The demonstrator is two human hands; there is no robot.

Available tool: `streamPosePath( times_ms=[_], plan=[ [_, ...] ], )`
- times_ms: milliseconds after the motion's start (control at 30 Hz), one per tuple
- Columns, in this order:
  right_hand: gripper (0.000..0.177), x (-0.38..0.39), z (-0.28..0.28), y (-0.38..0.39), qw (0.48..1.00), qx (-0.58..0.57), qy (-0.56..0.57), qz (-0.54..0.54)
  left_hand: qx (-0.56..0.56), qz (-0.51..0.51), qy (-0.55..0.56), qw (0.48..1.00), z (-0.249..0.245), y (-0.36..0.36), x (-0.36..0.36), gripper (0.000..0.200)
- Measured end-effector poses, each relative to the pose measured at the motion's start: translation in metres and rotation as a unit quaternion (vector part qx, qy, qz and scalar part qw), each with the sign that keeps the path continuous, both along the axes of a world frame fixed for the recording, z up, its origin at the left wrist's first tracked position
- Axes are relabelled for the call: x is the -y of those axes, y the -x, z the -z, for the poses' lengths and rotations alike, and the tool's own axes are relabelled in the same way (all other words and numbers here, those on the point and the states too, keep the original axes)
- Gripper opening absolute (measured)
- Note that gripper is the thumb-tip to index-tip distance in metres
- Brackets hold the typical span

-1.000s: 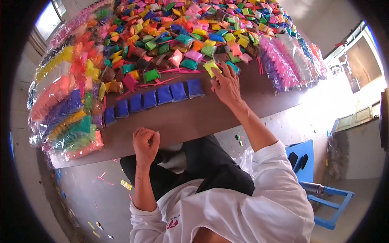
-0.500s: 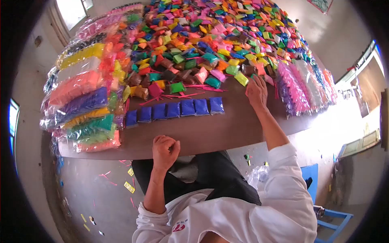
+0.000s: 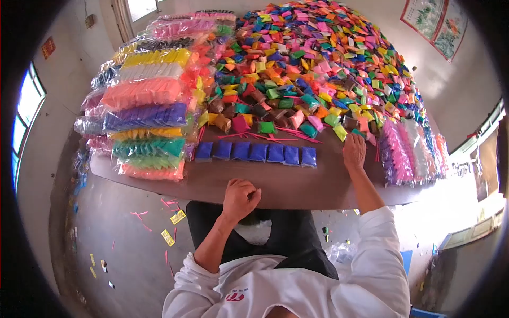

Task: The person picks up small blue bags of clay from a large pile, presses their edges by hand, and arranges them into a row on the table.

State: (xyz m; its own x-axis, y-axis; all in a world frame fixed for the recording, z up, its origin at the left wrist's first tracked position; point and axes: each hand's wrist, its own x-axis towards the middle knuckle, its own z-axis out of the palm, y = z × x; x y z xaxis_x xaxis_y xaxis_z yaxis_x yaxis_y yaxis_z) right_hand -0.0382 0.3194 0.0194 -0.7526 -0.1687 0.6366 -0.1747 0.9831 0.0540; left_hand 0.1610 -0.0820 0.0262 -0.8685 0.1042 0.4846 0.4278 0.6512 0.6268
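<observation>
My left hand (image 3: 241, 199) is curled into a loose fist just above the near table edge, thumb to the right, with nothing showing in it. My right hand (image 3: 354, 152) reaches to the near edge of the heap, its bent fingers together on a small dark green packet (image 3: 358, 132); the fingertips are partly hidden. Just left of those fingers lies a yellow-green packet (image 3: 340, 132). Several small blue packets (image 3: 258, 152) form a row on the brown table (image 3: 286, 186) between my hands.
A large heap of multicoloured packets (image 3: 313, 69) covers the back of the table. Stacked clear bags of sorted packets (image 3: 143, 93) stand at left, and more filled bags (image 3: 405, 153) at right. Pink twist ties (image 3: 286, 132) lie before the heap. Yellow labels (image 3: 168, 237) litter the floor.
The camera view has shifted, so the table sits further right and lower. My right hand stays at the heap's edge, its fingers more bent over the green packet. My left hand remains closed.
</observation>
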Motion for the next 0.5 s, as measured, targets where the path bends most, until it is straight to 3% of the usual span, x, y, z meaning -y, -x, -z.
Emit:
streamPosePath(
  times_ms=[267, 500],
  plan=[
    [0.027, 0.009, -0.002, 0.008, 0.996, -0.059, 0.035, -0.061, 0.063, 0.065, 0.063, 0.994, -0.013, 0.022, 0.018, 0.029],
    [0.025, 0.107, -0.055, 0.047, 0.976, -0.064, 0.122, -0.168, -0.007, 0.031, 0.075, 0.997, -0.016, 0.028, 0.007, 0.028]
  ],
)
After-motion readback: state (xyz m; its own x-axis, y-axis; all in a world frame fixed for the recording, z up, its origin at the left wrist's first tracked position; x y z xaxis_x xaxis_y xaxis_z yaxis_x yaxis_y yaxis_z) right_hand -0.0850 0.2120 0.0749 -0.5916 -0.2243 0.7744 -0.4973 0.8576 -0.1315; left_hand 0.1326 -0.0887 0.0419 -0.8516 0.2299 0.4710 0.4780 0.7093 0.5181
